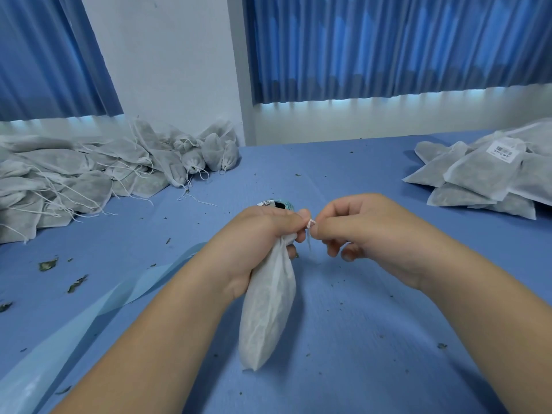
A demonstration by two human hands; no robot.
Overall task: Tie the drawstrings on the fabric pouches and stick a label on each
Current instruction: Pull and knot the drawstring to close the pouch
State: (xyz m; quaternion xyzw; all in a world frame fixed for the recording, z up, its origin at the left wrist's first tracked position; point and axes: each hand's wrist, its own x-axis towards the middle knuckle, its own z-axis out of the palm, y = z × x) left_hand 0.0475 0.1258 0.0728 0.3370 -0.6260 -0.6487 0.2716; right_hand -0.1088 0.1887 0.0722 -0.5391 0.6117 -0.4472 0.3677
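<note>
Bare left forearm (155, 339) entering from 7 o'clock, bare right forearm (478, 309) from 5 o'clock, uncovered wrists, bare left hand (257, 243), bare right hand (373, 231), short plain nails (304, 213)

Blue mat (343, 180), curtains and leaf crumbs.
The mat covers the work surface, strewn with dry leaf bits (47, 265), larger at the left edge and finer specks elsewhere. Behind it, a white wall (173, 61) stands between a left curtain (44, 55) and a wider right curtain (388, 46), both blue and pleated.
</note>
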